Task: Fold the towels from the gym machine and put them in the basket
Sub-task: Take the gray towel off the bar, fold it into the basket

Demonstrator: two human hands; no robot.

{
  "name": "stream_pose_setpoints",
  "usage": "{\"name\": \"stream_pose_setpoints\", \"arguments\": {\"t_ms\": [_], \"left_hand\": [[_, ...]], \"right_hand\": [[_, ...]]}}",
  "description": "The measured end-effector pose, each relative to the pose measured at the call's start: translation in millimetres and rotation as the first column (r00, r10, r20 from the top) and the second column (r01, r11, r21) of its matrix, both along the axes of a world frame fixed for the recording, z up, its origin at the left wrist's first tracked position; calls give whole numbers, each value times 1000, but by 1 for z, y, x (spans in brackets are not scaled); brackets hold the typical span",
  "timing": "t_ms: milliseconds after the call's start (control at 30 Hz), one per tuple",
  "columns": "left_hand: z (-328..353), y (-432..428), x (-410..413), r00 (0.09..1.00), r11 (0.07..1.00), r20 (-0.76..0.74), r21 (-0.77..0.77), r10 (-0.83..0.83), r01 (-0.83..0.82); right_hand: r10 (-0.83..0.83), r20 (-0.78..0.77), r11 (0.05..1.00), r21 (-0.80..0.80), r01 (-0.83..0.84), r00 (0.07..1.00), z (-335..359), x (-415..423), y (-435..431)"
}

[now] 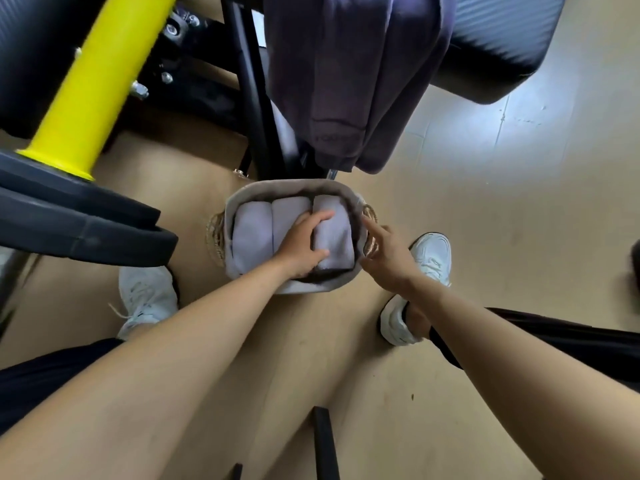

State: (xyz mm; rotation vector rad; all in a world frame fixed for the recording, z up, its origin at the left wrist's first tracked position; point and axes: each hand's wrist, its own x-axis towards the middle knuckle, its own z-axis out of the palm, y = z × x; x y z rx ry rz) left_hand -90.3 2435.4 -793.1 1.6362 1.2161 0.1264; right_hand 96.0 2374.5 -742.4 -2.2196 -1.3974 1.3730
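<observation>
Left hand (302,244) grips, right hand (389,259) hovers with fingers (373,227) extended.

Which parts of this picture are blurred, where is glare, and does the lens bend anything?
Head view: the yellow round tube and the black padded bench are smeared by blur; a pale glare patch lies on the beige floor below the bench; the wide lens stretches both forearms at the bottom edge; the lined woven basket with grey folded towels is fairly sharp.
</observation>
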Motion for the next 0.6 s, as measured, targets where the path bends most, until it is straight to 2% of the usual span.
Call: {"name": "stream_pose_setpoints", "arguments": {"t_ms": [167,333,467,533,600], "left_hand": [[-10,-7,4,999,999,-35,25,-32,33],[0,-11,3,941,952,-335,269,-52,148],[4,-16,0,923,832,-384,500,-36,241],[2,-15,1,877,810,-464,461,-126,361],[-3,-13,5,804,819,-549,339,-227,463]], "right_hand": [[6,-7,1000,9,-6,1000,-1,2,-2],[40,6,999,15,-40,999,1,-2,-1],[43,23,999,19,-43,999,4,-3,-3],[42,24,998,36,-43,999,3,-4,-4],[40,28,998,37,-41,999,3,-4,-5]]}}
